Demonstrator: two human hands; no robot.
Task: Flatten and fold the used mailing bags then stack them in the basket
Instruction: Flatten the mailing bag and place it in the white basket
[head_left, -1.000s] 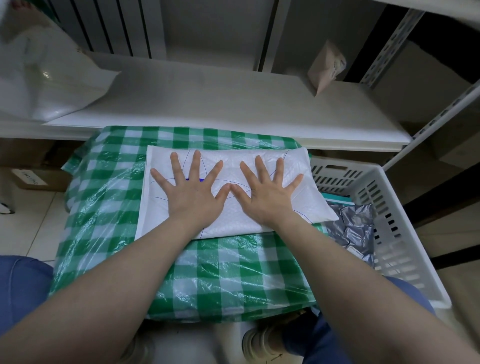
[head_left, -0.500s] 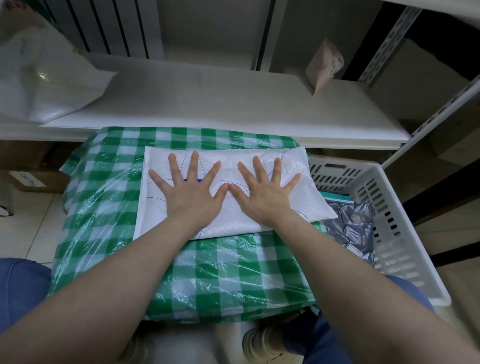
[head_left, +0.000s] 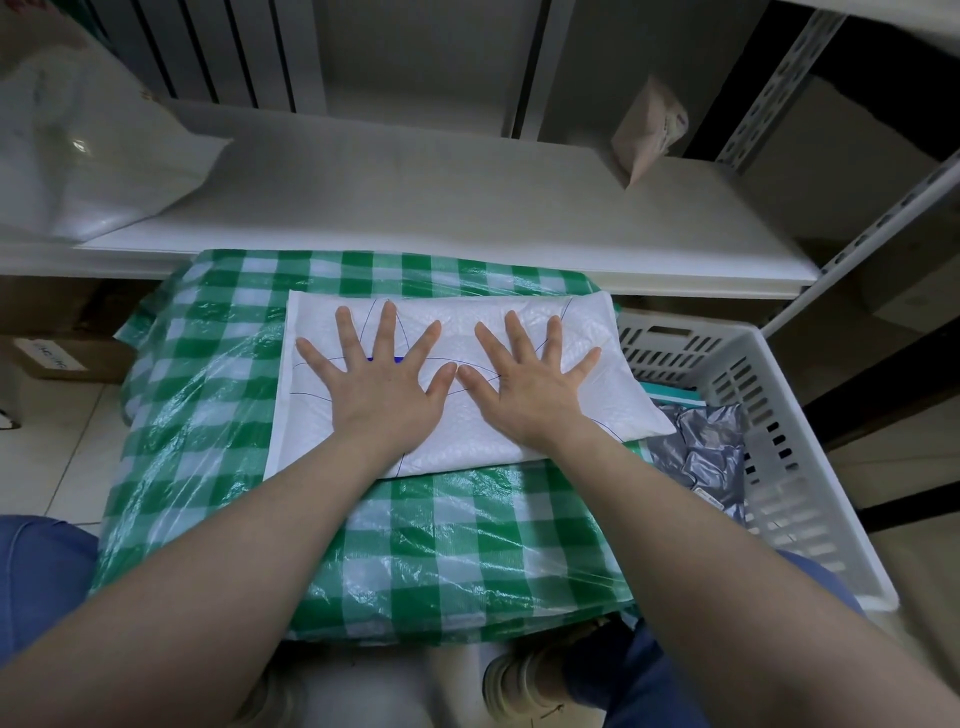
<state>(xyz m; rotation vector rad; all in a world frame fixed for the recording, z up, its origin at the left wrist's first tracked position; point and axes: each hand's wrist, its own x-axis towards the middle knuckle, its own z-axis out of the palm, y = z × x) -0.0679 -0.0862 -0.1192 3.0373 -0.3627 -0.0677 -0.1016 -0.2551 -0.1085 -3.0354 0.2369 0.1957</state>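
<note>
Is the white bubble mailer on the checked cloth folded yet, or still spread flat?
Spread flat, not folded: the white bubble mailing bag lies as one full sheet, left hand and right hand pressing palms-down with fingers splayed.

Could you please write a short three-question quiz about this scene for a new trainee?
1. True or false: both hands lie flat, fingers spread, on the white mailing bag.
2. What lies under that bag? A) bare shelf B) green checked cloth C) floor tile
3. On which side of the person does the basket stand?

Key:
1. True: left hand and right hand press it.
2. B, the green checked cloth.
3. Right; the white basket already holds a grey bag.
</note>
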